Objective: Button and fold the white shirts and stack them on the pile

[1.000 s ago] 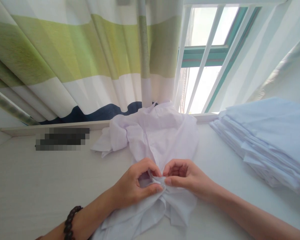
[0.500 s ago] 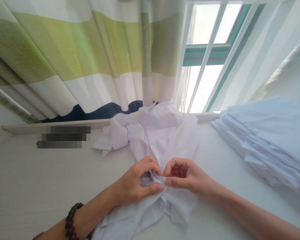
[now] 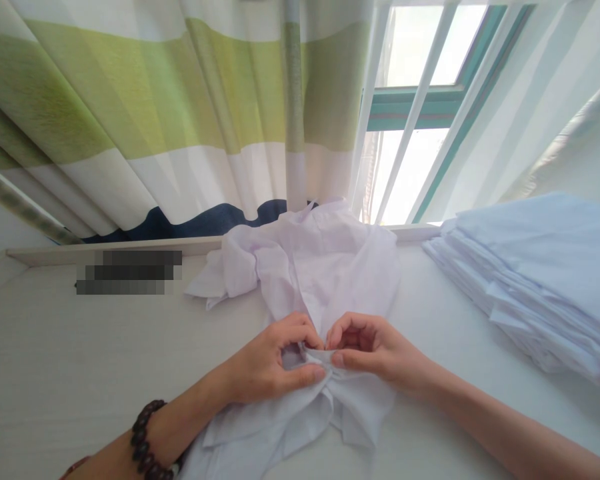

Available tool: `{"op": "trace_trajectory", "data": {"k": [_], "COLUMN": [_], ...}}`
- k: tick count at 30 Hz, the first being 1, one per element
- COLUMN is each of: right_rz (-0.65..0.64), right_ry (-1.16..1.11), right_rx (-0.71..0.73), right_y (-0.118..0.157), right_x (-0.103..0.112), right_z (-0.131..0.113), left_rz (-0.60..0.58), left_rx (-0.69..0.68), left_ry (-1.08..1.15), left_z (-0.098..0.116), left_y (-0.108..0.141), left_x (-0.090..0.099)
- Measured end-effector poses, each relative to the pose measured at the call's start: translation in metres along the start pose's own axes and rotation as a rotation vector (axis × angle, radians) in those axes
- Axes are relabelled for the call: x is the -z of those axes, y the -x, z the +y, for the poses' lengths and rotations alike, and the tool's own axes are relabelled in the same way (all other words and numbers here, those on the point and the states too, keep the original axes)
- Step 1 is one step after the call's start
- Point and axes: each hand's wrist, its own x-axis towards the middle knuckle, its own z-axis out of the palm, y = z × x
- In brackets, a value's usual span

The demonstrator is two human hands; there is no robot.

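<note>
A crumpled white shirt lies lengthwise in front of me, its collar end against the far ledge and one sleeve spread to the left. At its middle, my left hand pinches the front edge of the cloth between thumb and curled fingers. Facing it, my right hand grips the same edge, thumb below and bent fingers above. The fingertips of both hands almost meet, and the fabric is gathered between them. Any button there is too small to make out. Below the hands, the lower part of the shirt fans out toward me.
A stack of folded white cloth stands at the right. At the back left lies a dark pixelated object. Behind the pale table hang a green and white curtain and a barred window.
Both hands stay at the same spot on the shirt. The fingers shift slightly, and the cloth edge between them now looks straighter.
</note>
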Motion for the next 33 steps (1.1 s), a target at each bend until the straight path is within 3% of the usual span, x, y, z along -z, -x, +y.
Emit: {"op": "trace_trajectory", "data": {"k": [8, 18, 23, 27, 33], "right_rz": [0.006, 0.054, 0.041, 0.041, 0.017], "right_ry": [0.157, 0.132, 0.06, 0.012, 0.195], "right_rx": [0.086, 0.102, 0.069, 0.03, -0.073], "right_y": [0.003, 0.001, 0.0, -0.001, 0.003], "right_x": [-0.005, -0.005, -0.005, -0.002, -0.002], "right_z": [0.002, 0.004, 0.003, -0.001, -0.008], "left_rz": [0.019, 0.056, 0.064, 0.098, 0.127], "left_rx": [-0.012, -0.014, 0.006, 0.12, 0.149], "left_ry": [-0.054, -0.003, 0.08, 0.105, 0.139], "left_z": [0.001, 0.0, 0.001, 0.0, 0.001], "left_y": [0.0, 0.001, 0.001, 0.002, 0.001], "left_x": [-0.001, -0.003, -0.005, -0.005, -0.005]}}
